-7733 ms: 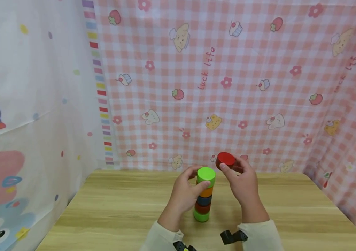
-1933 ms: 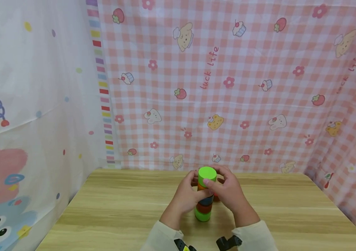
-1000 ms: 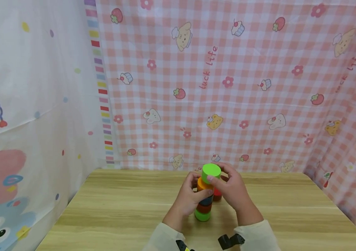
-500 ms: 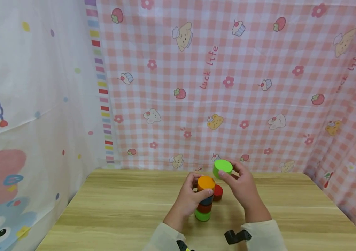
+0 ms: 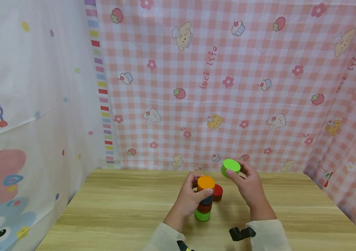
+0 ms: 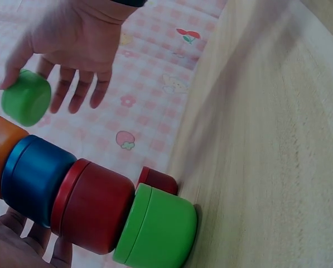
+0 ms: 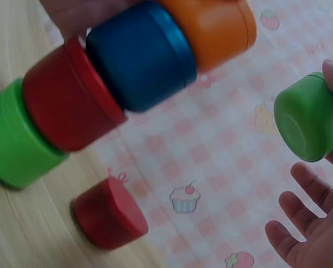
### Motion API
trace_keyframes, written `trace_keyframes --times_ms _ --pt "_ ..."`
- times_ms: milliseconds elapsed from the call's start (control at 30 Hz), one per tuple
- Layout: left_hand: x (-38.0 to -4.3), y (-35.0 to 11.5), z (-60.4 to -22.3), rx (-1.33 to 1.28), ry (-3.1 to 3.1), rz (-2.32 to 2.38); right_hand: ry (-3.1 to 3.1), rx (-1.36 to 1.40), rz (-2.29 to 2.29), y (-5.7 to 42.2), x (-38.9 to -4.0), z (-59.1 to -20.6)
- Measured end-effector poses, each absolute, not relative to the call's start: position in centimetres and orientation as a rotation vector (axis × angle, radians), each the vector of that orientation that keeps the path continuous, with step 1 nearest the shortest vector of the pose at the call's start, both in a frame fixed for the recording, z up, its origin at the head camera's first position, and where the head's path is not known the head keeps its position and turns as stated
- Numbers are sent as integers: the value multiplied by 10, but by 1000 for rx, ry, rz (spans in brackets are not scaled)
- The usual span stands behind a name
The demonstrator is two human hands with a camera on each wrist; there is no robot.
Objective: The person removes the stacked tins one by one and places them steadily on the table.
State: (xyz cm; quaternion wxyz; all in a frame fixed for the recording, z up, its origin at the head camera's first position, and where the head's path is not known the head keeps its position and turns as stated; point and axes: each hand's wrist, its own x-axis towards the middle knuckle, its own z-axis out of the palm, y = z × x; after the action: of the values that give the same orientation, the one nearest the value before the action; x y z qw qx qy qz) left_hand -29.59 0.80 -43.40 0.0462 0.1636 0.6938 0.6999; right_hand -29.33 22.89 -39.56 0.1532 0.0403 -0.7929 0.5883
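Observation:
A stack of small round lidded tins stands upright on the wooden table: a green tin [image 5: 202,215] at the bottom, then a red tin [image 6: 93,205], a blue tin [image 7: 141,56] and an orange tin [image 5: 206,182] on top. My left hand [image 5: 188,197] grips the stack near its top, thumb across the orange tin and fingers behind. To the right, my right hand [image 5: 249,186] pinches another green tin [image 5: 230,168] in the air between thumb and forefinger, its other fingers spread in the right wrist view. A single red tin [image 7: 110,215] sits on the table behind the stack.
The wooden table [image 5: 118,205] reaches back to a pink checked cloth [image 5: 165,104] hanging behind it. A white printed cloth [image 5: 40,104] hangs on the left, and more checked cloth closes the right side. Dark wrist cameras [image 5: 242,233] are strapped over the pale sleeves.
The red tin, earlier held in my right hand, now stands on the table. My right hand has lifted the top green tin off the orange one and moved it right. My left hand stays on the stack.

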Motion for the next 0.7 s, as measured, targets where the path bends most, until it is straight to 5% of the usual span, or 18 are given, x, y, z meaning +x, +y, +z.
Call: trace_keyframes --times_ms 700 --pt "-295 8 -435 511 2110 2144 -2385 -147 1709 256 -311 -438"
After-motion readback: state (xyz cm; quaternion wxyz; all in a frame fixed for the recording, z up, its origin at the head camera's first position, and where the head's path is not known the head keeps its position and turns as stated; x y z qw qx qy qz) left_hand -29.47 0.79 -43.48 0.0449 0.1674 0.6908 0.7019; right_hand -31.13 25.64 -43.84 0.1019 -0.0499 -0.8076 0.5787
